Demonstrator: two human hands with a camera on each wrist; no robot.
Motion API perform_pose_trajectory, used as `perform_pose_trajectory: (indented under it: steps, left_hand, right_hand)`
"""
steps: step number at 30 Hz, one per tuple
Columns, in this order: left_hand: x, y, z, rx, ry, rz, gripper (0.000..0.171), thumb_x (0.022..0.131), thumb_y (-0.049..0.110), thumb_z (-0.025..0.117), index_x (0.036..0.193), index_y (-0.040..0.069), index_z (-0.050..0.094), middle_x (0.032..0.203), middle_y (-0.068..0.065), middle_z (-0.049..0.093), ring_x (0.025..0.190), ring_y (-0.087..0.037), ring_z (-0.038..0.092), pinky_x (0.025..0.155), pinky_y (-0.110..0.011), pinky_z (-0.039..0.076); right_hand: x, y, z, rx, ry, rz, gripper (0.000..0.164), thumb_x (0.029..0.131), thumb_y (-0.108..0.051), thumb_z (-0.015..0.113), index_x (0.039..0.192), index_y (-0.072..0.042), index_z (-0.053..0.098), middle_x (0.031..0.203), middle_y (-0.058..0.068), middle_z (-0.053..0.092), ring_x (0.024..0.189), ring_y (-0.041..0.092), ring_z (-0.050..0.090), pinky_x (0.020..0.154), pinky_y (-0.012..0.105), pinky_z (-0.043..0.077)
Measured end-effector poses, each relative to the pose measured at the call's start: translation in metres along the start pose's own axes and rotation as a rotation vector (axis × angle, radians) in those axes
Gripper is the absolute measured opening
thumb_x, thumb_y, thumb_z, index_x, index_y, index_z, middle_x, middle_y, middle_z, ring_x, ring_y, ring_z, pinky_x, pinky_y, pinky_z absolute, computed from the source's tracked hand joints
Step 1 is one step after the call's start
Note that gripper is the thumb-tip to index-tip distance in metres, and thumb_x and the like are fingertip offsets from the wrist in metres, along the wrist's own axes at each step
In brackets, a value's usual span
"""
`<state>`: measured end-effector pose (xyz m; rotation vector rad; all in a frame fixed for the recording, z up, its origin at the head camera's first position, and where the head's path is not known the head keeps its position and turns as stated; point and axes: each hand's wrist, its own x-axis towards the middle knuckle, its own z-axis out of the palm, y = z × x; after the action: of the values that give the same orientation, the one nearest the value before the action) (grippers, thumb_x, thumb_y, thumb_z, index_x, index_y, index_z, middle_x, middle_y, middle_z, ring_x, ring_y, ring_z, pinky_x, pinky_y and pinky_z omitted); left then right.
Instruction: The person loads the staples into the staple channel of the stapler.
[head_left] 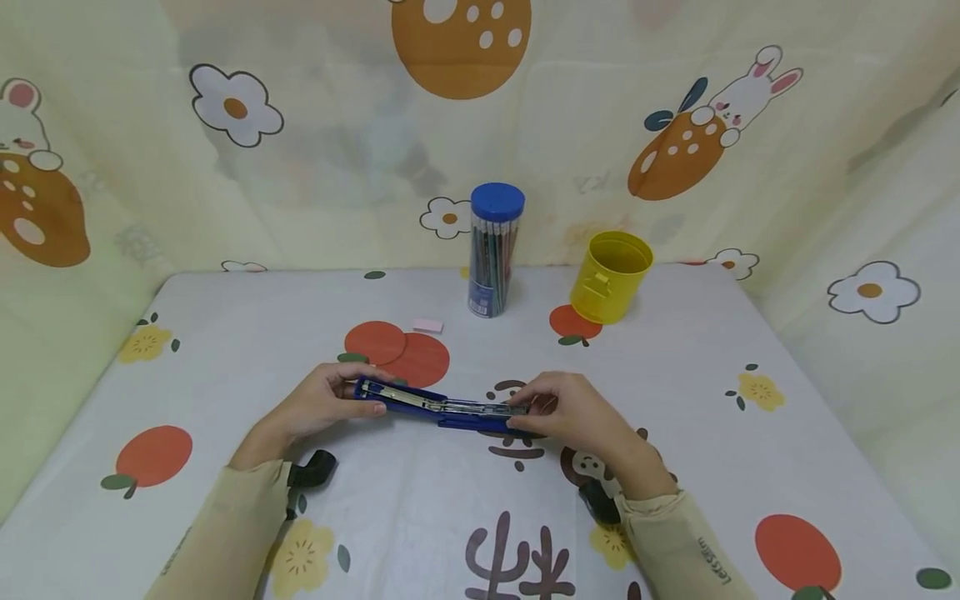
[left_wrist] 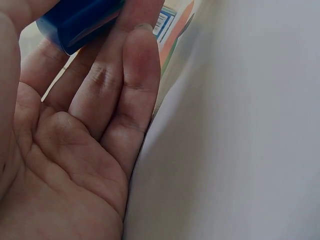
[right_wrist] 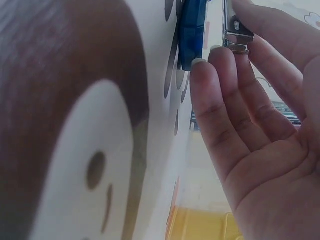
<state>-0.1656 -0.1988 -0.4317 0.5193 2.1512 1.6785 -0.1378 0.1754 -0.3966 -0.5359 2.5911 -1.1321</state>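
A blue stapler [head_left: 441, 406], swung wide open, stretches between both hands over the table. My left hand [head_left: 322, 402] pinches its left arm between thumb and fingers, and the metal inside that arm faces up. In the left wrist view the blue end [left_wrist: 80, 22] lies against the fingers. My right hand [head_left: 577, 414] grips the other end, with the thumb and fingers at the metal staple rail [head_left: 483, 407]. The right wrist view has the rail's metal tip [right_wrist: 237, 41] at the fingers and the blue base [right_wrist: 192, 37] beside them, a gap between the two.
Behind the stapler lies a small pink block [head_left: 428, 326]. A clear tub of pencils [head_left: 491, 258] with a blue lid stands at the back, and an open yellow cup [head_left: 609, 279] is to its right. A patterned cloth covers the table [head_left: 247, 325]; curtains hang around it.
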Motion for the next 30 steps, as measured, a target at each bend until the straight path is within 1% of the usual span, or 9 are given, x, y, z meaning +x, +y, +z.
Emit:
perform_pose_trajectory:
  steps: [4, 11, 18, 21, 26, 30]
  left_hand:
    - [0.0, 0.0, 0.001, 0.001, 0.003, 0.001, 0.045, 0.083, 0.011, 0.084, 0.125, 0.004, 0.069, 0.121, -0.016, 0.069, 0.096, -0.026, 0.07, 0.081, -0.029, 0.056]
    - [0.002, -0.002, 0.001, 0.01, -0.007, 0.02, 0.044, 0.083, 0.009, 0.084, 0.124, 0.002, 0.068, 0.121, -0.016, 0.068, 0.095, -0.025, 0.07, 0.081, -0.029, 0.056]
    - [0.002, 0.006, 0.002, 0.02, -0.002, 0.001, 0.044, 0.082, 0.01, 0.085, 0.122, 0.001, 0.07, 0.118, -0.017, 0.069, 0.093, -0.025, 0.071, 0.078, -0.028, 0.056]
    - [0.003, 0.009, 0.002, 0.035, 0.012, -0.003, 0.044, 0.081, 0.011, 0.086, 0.121, 0.004, 0.071, 0.119, -0.016, 0.069, 0.092, -0.025, 0.071, 0.077, -0.028, 0.056]
    - [0.002, 0.016, 0.004, 0.06, 0.041, 0.016, 0.047, 0.081, 0.014, 0.086, 0.124, 0.006, 0.071, 0.12, -0.013, 0.067, 0.091, -0.027, 0.068, 0.073, -0.028, 0.054]
    - [0.002, 0.022, 0.008, 0.022, 0.047, 0.065, 0.051, 0.082, 0.009, 0.085, 0.129, 0.0, 0.066, 0.125, -0.017, 0.065, 0.091, -0.028, 0.066, 0.073, -0.028, 0.056]
  right_hand:
    - [0.0, 0.001, -0.001, -0.002, -0.016, 0.012, 0.023, 0.085, -0.019, 0.084, 0.106, -0.014, 0.077, 0.088, -0.003, 0.063, 0.079, 0.017, 0.059, 0.072, 0.031, 0.054]
    - [-0.002, 0.004, -0.001, 0.031, -0.037, 0.02, 0.029, 0.084, -0.02, 0.085, 0.11, -0.012, 0.076, 0.09, -0.001, 0.063, 0.082, 0.018, 0.061, 0.076, 0.032, 0.054]
    - [-0.002, 0.004, -0.001, 0.04, -0.034, 0.036, 0.03, 0.083, -0.018, 0.085, 0.11, -0.011, 0.076, 0.09, 0.0, 0.064, 0.082, 0.018, 0.061, 0.077, 0.032, 0.054]
    - [-0.001, 0.004, -0.001, 0.049, -0.031, 0.034, 0.031, 0.082, -0.018, 0.086, 0.11, -0.011, 0.075, 0.09, 0.001, 0.064, 0.082, 0.019, 0.061, 0.077, 0.032, 0.054]
    - [-0.001, 0.006, 0.0, 0.062, -0.032, 0.011, 0.036, 0.08, -0.019, 0.088, 0.112, -0.011, 0.074, 0.091, 0.002, 0.065, 0.083, 0.019, 0.061, 0.075, 0.03, 0.055]
    - [0.0, 0.006, 0.0, 0.069, -0.032, 0.022, 0.041, 0.079, -0.02, 0.089, 0.115, -0.011, 0.073, 0.092, 0.002, 0.065, 0.084, 0.019, 0.062, 0.075, 0.03, 0.055]
